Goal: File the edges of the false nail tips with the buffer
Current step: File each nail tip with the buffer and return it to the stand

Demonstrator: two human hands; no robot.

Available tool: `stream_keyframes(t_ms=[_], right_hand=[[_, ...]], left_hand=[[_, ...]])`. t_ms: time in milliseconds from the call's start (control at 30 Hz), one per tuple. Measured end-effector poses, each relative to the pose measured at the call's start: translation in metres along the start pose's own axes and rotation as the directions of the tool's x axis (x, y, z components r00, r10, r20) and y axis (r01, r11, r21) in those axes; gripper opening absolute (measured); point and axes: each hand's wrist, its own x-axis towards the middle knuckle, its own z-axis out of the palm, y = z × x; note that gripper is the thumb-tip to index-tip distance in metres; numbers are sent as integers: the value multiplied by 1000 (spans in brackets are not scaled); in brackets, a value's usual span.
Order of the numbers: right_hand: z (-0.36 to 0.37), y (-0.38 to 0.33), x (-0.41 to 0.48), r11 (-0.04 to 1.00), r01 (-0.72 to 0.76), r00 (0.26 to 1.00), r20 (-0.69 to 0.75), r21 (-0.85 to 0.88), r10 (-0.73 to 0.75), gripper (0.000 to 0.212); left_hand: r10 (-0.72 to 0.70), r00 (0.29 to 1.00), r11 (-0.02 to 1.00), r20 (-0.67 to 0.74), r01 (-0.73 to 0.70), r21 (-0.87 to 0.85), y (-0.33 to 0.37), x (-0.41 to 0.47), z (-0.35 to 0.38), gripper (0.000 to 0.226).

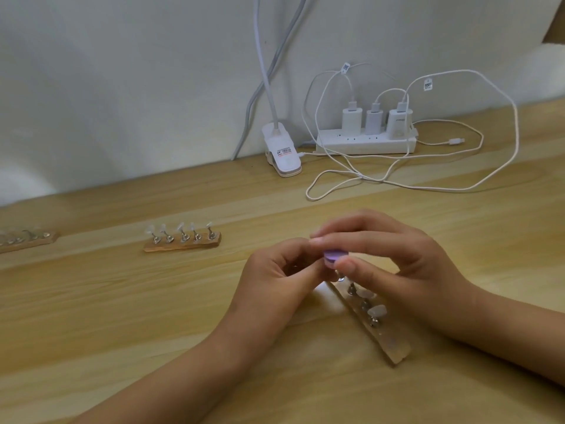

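A small purple buffer [332, 257] is pinched between the thumb and fingers of my right hand [394, 258]. My left hand [275, 280] meets it from the left, fingertips curled around something small that is hidden, likely a nail tip on its stand. Below the hands lies a wooden holder strip [388, 341] running diagonally, with metal stands carrying pale false nail tips [376, 310].
A second wooden holder [182, 244] with several nail tips stands to the left, a third [27, 241] at the far left edge. At the back sit a white lamp clip [282, 154], a power strip [367, 142] with chargers, and looping white cables [428, 185].
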Motion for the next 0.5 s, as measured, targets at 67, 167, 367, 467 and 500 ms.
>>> stream_keyframes(t_ms=[67, 167, 367, 467, 500], right_hand=[[-1, 1, 1, 997, -67, 997, -24, 29, 67, 20], [-1, -1, 0, 1000, -24, 1000, -12, -9, 24, 21], [0, 1, 2, 997, 0, 1000, -14, -71, 0, 22], [2, 2, 1, 997, 17, 1000, 18, -80, -16, 22], [1, 2, 2, 998, -29, 1000, 4, -57, 29, 24]], left_hand=[[-16, 1000, 1000, 0, 16, -9, 0, 0, 0, 11], [-26, 1000, 1000, -5, 26, -6, -1, 1, 0, 7], [-7, 1000, 999, -1, 7, 38, -2, 1, 0, 4], [-9, 1000, 999, 5, 9, 50, -3, 1, -1, 3], [-12, 1000, 999, 6, 11, 47, -3, 0, -1, 4]])
